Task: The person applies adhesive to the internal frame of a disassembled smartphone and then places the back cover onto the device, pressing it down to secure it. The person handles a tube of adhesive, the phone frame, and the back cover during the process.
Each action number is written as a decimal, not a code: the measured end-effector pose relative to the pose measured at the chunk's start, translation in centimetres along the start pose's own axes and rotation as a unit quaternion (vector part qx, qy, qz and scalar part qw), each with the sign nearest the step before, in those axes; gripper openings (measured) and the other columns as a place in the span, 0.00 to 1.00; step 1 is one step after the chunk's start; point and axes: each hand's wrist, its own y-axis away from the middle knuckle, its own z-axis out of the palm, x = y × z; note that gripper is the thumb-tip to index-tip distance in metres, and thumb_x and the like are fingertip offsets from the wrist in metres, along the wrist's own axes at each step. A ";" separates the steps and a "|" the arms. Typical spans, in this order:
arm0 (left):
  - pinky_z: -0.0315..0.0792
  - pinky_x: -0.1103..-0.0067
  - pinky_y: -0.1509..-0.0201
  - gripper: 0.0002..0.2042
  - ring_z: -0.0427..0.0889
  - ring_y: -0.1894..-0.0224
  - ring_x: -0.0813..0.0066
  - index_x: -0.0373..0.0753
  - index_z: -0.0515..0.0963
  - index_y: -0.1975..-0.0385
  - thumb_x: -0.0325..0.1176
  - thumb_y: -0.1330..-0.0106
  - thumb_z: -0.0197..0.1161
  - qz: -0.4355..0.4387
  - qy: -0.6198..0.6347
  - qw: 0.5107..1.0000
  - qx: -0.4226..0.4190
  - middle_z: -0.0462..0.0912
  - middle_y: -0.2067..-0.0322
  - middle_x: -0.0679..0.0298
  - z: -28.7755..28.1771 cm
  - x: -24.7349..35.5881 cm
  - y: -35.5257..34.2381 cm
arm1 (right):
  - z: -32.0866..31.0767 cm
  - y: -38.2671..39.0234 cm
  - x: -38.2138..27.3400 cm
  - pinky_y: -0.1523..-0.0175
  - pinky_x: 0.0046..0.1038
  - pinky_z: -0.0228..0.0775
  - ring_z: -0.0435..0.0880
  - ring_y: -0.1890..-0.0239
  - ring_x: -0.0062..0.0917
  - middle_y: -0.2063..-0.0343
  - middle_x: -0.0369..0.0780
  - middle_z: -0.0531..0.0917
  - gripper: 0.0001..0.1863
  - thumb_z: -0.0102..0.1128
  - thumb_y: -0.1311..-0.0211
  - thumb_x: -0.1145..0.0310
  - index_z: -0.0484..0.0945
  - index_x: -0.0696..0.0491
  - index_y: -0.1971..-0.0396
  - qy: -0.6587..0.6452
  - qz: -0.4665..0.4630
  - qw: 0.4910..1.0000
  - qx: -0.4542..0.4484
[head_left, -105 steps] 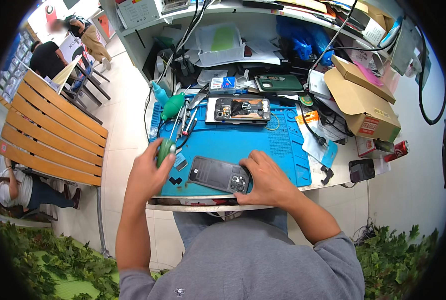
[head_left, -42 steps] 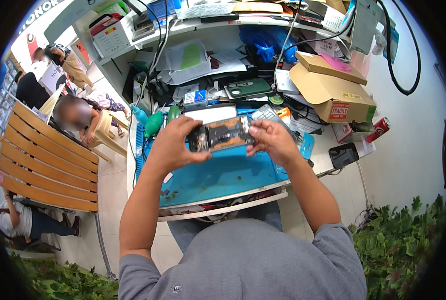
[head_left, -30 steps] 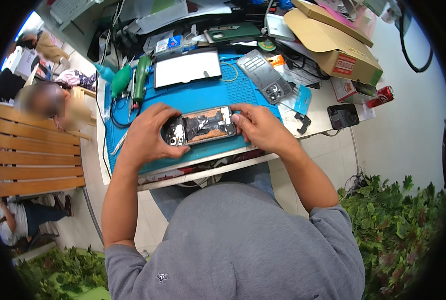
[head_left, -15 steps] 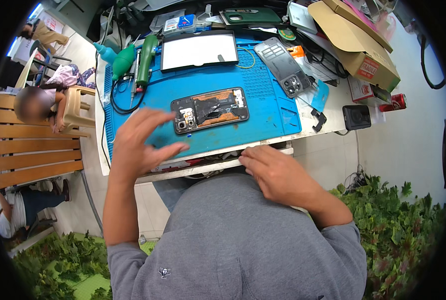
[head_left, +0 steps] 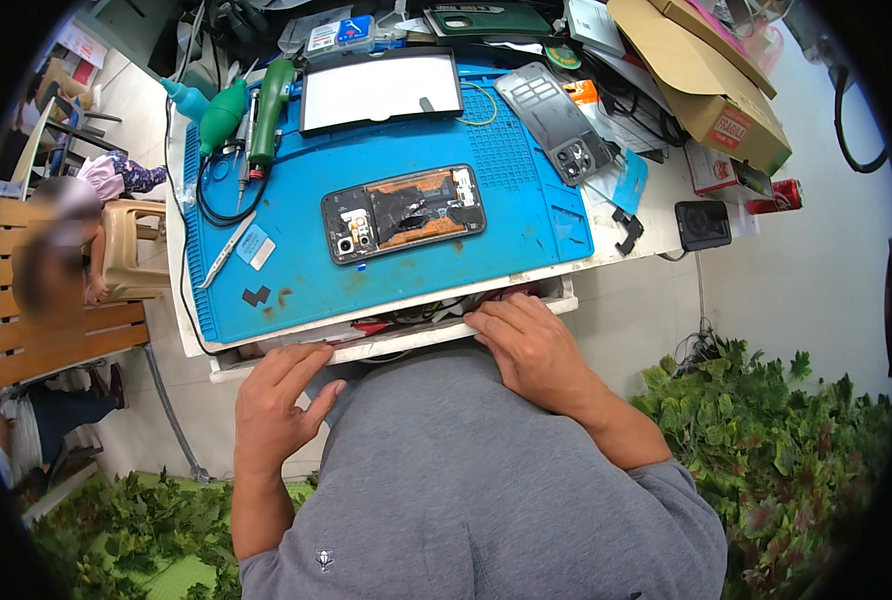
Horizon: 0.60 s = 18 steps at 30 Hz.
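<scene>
My left hand [head_left: 278, 408] rests at the left part of an open drawer's front edge [head_left: 401, 344], fingers stretched together onto it and thumb apart. On the right, my right hand [head_left: 536, 352] has its fingers hooked over the same edge. Inside the narrow drawer gap, red and dark items show, too small to name. Beyond it, on a blue repair mat [head_left: 386, 285], lies an opened smartphone [head_left: 406, 213], its back off and its inner parts bare. Tweezers [head_left: 228, 250], a small pale card [head_left: 256, 246] and dark little pieces [head_left: 256, 296] lie to its left.
A green screwdriver-like tool [head_left: 270, 110], green blower bulb [head_left: 224, 115] and white-faced tray [head_left: 381, 92] stand behind the phone. A phone back panel [head_left: 556, 122], cardboard box [head_left: 716, 90] and red can [head_left: 774, 197] are at right. People sit at far left; leafy greenery [head_left: 766, 450] covers the lower right.
My left hand has come down from beside the phone to the drawer's edge, uncovering the tweezers and card. My right hand stays at the edge. The view has shifted slightly.
</scene>
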 end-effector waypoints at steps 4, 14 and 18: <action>0.86 0.68 0.53 0.14 0.94 0.56 0.61 0.40 0.92 0.54 0.34 0.38 0.85 -0.004 0.022 0.999 -0.028 0.95 0.57 0.62 -0.5 0.2 0.7 | -0.1 1.6 -0.8 0.46 0.39 0.80 0.87 0.52 0.38 0.52 0.42 0.91 0.15 0.76 0.33 0.76 0.90 0.56 0.48 -0.022 0.010 1.000 -0.019; 0.81 0.68 0.65 0.05 0.91 0.68 0.62 0.42 0.93 0.65 0.34 0.33 0.80 0.002 0.054 0.993 -0.101 0.92 0.69 0.63 -0.5 1.4 1.5 | 0.1 5.2 -1.5 0.44 0.39 0.82 0.88 0.51 0.37 0.53 0.40 0.92 0.13 0.79 0.34 0.72 0.91 0.55 0.51 -0.060 0.019 0.997 -0.032; 0.81 0.68 0.65 0.05 0.91 0.69 0.61 0.41 0.92 0.65 0.34 0.33 0.80 -0.005 0.042 0.991 -0.130 0.91 0.70 0.63 -0.8 2.2 2.2 | 0.1 6.8 -1.5 0.45 0.38 0.82 0.88 0.53 0.37 0.55 0.40 0.92 0.12 0.79 0.35 0.73 0.92 0.55 0.52 -0.081 0.016 0.996 -0.027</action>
